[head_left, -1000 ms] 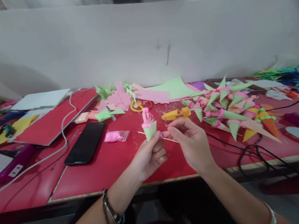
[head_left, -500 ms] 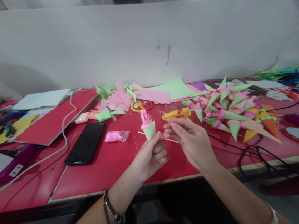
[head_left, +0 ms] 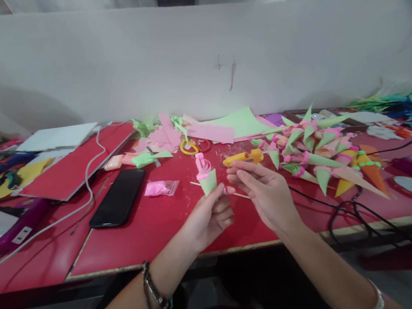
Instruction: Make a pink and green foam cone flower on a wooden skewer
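Note:
My left hand [head_left: 213,218] is closed around a paper ice-cream cone [head_left: 208,183], light green below with pink curled strips and a pink band on top. A small pink lump [head_left: 228,190] shows at its fingertips. Just to the right, my right hand [head_left: 265,187] has its thumb and fingers pressed together; whatever is between them is too small or hidden. Behind those fingers lies a yellow glue gun [head_left: 238,158] on the red table. A thin pale stick [head_left: 241,195] shows on the table between the hands.
Many finished paper cones [head_left: 313,152] are heaped at right, near a black cable [head_left: 327,205]. A phone [head_left: 118,198] and a packet of pink clay [head_left: 161,188] lie at left. Scissors [head_left: 189,146] and paper scraps [head_left: 218,132] sit before the grey partition [head_left: 125,64].
The cone in my left hand has shifted slightly right and down and turned a little. My right hand has drawn slightly away from the left fingertips.

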Demonstrator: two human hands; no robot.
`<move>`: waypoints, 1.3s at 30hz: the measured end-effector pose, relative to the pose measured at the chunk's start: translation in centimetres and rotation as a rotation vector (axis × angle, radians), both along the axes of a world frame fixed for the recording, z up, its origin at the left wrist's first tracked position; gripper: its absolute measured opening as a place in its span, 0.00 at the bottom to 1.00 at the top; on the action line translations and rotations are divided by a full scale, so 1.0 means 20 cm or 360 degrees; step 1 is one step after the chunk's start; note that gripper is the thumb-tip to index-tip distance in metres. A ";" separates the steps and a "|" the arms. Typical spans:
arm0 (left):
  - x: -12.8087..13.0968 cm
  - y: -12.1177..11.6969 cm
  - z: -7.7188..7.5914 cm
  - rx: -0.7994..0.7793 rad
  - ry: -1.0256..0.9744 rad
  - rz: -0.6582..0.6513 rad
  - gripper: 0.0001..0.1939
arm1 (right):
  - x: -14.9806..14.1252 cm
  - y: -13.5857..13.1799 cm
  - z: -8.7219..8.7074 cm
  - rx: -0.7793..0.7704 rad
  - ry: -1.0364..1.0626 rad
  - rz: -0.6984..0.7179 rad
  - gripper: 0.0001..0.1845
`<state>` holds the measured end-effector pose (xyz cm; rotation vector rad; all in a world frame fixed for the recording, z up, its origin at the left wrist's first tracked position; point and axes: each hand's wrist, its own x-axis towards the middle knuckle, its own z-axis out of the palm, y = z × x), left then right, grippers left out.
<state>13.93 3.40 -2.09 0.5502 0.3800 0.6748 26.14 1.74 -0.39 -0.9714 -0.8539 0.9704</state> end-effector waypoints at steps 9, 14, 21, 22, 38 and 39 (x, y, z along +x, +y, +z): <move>0.01 -0.01 -0.01 0.0009 0.0034 -0.0010 0.11 | 0.02 0.00 -0.02 0.0035 -0.0435 -0.0264 0.07; 0.01 -0.01 -0.01 0.0023 0.0033 -0.0022 0.11 | 0.01 0.01 -0.02 0.0085 -0.0340 -0.0158 0.09; 0.03 -0.03 -0.02 -0.0003 0.0100 -0.0079 0.12 | 0.00 -0.01 -0.01 0.0139 -0.0493 -0.0209 0.05; 0.03 -0.04 -0.02 -0.0010 0.0109 -0.0096 0.12 | 0.00 -0.01 0.00 0.0159 -0.0546 -0.0214 0.05; 0.03 -0.04 -0.03 -0.0014 0.0106 -0.0298 0.13 | 0.00 -0.03 0.03 0.0479 -0.1047 -0.0065 0.06; 0.03 -0.04 -0.03 -0.0015 0.0111 -0.0306 0.13 | 0.00 -0.03 0.02 0.0457 -0.1021 -0.0028 0.06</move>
